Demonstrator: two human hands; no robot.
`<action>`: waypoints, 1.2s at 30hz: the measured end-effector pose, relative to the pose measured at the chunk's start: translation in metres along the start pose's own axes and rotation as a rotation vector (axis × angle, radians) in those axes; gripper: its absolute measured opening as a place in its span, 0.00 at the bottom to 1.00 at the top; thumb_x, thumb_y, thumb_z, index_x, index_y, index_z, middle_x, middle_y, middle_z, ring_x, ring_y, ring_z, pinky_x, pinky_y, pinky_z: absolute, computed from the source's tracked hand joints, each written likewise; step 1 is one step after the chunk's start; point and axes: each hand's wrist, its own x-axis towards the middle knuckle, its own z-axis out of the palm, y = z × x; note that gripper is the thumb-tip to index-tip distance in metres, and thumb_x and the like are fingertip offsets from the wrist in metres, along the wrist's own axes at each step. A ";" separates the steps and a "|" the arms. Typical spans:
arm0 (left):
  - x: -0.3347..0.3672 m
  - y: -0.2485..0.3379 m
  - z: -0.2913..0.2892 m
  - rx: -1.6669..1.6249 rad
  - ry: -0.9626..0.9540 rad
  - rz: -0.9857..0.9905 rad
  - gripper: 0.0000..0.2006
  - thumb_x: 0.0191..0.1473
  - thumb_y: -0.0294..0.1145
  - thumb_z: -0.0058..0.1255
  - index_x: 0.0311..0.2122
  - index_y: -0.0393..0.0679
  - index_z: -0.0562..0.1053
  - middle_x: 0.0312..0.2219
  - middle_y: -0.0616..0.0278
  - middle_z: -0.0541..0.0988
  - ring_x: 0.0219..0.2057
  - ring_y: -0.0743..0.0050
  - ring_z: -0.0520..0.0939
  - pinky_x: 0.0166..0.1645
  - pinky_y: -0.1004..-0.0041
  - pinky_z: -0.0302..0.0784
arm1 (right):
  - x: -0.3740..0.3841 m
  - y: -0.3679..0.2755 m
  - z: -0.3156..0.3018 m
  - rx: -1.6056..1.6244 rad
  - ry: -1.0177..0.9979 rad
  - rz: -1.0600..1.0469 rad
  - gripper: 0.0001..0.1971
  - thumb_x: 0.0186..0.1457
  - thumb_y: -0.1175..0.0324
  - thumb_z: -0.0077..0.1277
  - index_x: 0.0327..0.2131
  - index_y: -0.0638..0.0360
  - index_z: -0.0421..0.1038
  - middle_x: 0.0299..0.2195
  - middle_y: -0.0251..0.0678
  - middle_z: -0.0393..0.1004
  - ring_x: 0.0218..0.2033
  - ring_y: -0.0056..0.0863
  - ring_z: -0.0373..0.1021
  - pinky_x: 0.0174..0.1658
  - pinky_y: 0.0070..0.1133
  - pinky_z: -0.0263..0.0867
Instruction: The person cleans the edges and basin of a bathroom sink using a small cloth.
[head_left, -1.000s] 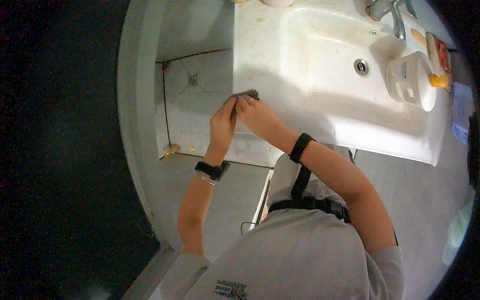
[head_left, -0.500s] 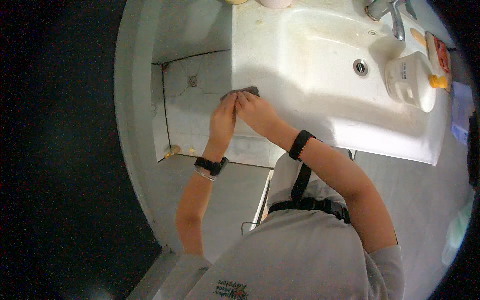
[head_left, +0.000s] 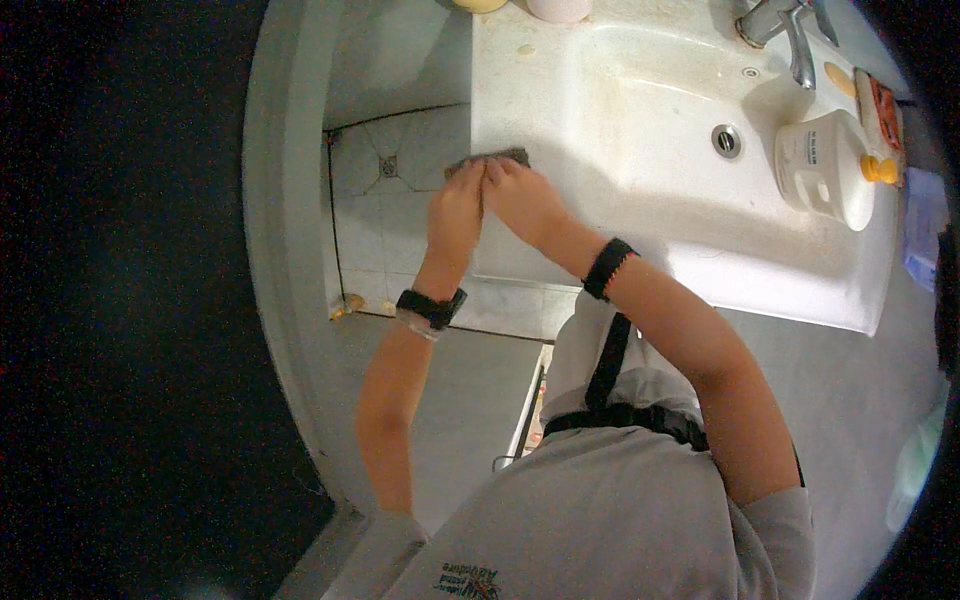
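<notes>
At the left edge of the white sink (head_left: 518, 90), my two hands are side by side with their fingers closed on a dark grey-brown cloth (head_left: 516, 157). My left hand (head_left: 456, 212) is just beyond the sink's edge, and my right hand (head_left: 524, 203) is over the white rim. Both press the bunched cloth against that edge. Most of it is hidden under my fingers; a strip shows past the fingertips.
On the sink's right side stands a white jug (head_left: 822, 165) with a yellow cap. A metal faucet (head_left: 795, 40) rises at the back right, and a drain (head_left: 726, 141) sits in the basin. A pink container (head_left: 560, 8) stands at the back rim. Left of the sink lies a tiled floor (head_left: 365, 225).
Both hands, with the cloth in them, have slid a little farther away along the sink's left edge. The whole view has shifted slightly.
</notes>
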 end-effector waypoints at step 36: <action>0.032 0.045 -0.001 -0.043 -0.098 0.049 0.09 0.45 0.21 0.40 0.35 0.35 0.65 0.31 0.48 0.73 0.31 0.49 0.75 0.33 0.62 0.73 | -0.015 0.036 -0.019 -0.047 0.100 0.040 0.10 0.35 0.74 0.47 0.28 0.66 0.70 0.28 0.40 0.70 0.33 0.31 0.69 0.33 0.21 0.69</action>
